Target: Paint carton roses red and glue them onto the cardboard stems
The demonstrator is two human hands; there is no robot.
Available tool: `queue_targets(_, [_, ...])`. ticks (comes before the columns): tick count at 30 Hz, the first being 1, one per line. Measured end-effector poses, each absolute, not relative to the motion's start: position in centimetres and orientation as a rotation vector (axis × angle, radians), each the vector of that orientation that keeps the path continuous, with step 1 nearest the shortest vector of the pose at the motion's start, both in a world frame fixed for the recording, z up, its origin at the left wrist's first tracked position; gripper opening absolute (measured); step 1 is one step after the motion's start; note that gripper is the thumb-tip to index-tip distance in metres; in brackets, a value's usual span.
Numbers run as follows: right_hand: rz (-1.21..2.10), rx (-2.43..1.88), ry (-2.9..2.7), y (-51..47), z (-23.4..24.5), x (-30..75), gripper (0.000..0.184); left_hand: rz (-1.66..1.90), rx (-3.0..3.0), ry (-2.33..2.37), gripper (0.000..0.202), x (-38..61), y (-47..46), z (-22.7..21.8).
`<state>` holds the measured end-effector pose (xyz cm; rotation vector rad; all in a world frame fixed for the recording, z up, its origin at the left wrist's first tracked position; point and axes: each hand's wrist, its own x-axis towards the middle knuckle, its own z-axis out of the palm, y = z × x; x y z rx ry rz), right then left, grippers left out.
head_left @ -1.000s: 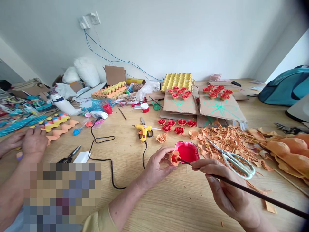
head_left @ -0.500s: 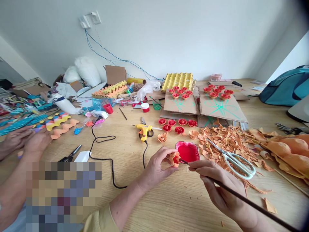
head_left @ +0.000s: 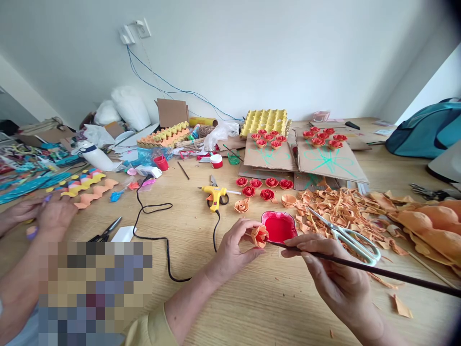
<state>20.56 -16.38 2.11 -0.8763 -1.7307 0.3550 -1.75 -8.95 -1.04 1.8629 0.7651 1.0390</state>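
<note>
Six red rose-shaped flowers (head_left: 267, 194) directly on the pale wood-grain tabletop (head_left: 190, 230), two orange rose-shaped flowers (head_left: 241, 206) (one of them held), one long dark-handled brush (head_left: 396, 275), one yellow plastic glue gun (head_left: 215, 195)

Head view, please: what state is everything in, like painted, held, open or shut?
Flower, held in left hand, mostly orange
Brush, held in right hand
Paint dish, holding red paint
Six loose flowers, red
Glue gun, lying down
Jar, lid on
White scissors, lying down
</note>
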Motion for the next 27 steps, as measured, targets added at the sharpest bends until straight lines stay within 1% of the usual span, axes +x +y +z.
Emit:
queue_targets(9, [0.267, -0.906, -1.591, -16.2, 3.0, 20.9, 0.024, 0.93, 1.367, 0.665, 0.05, -1.3, -8.9, -0.8])
queue_targets(14, [0.309, -0.879, -1.628, -16.0, 2.4, 20.8, 0.025, 0.894, 1.153, 0.596, 0.05, -1.3, -8.9, -0.4])
queue_targets(21, [0.257, -0.839, -1.699, -16.2, 3.3, 21.0, 0.029, 0.933, 1.109, 0.532, 0.042, -1.3, -8.7, -0.7])
queue_targets(27, [0.305, -0.819, -1.756, -16.6, 2.7, 20.9, 0.032, 0.949, 1.134, 0.515, 0.042, -1.4, -8.7, -0.9])
